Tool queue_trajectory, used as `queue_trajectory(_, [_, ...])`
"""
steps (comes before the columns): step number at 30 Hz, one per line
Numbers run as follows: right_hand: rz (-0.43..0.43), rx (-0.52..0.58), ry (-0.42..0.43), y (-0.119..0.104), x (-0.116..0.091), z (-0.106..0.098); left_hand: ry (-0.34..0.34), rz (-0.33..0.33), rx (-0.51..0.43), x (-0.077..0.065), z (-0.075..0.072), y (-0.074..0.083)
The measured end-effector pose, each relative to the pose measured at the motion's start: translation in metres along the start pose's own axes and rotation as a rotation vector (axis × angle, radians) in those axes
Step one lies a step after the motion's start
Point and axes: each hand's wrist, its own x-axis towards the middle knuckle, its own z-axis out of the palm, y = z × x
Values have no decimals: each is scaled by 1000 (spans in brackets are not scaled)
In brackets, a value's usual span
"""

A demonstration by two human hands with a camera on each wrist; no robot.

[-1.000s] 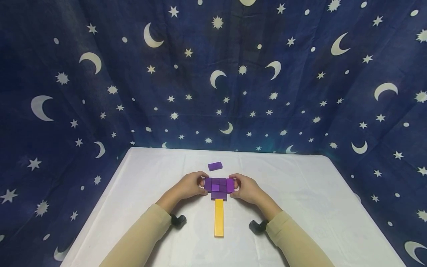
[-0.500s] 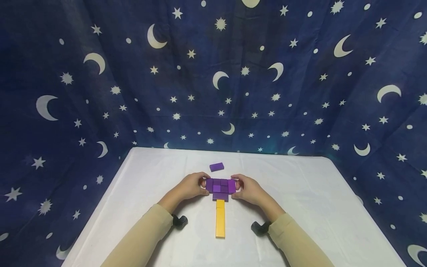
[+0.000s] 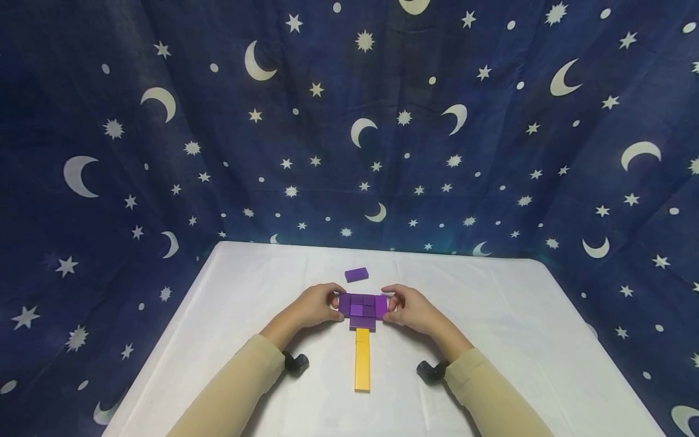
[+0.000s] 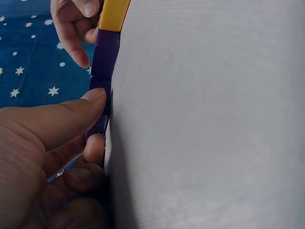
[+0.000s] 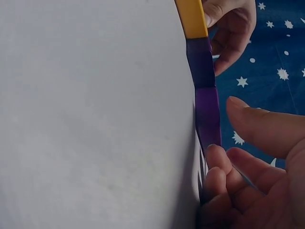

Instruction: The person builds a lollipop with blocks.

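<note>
Several purple blocks lie side by side as a wide shape on the white table, above a line of yellow blocks. My left hand pinches the block at the shape's left end, its thumb against the purple side. At the right end, my right hand has its fingertips at the outer block. In the right wrist view, the right thumb stands apart from the purple side, while the other fingers are bent loosely beside it.
A loose purple block lies at a slant behind the purple shape. Black wrist mounts sit under both sleeves. A dark blue curtain with moons and stars rises behind and beside the white table.
My right hand has shifted slightly right, away from the purple shape. My left hand keeps its place at the left end. The whole head view has drifted a little.
</note>
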Motion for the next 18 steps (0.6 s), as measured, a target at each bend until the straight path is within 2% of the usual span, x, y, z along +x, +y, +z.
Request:
queue_trajectory(7, [30, 33, -8, -1, 5, -5, 6, 2, -1, -1, 0, -1])
queue_trajectory(18, [-2, 25, 35, -2, 18, -11, 1, 2, -14, -3, -1, 2])
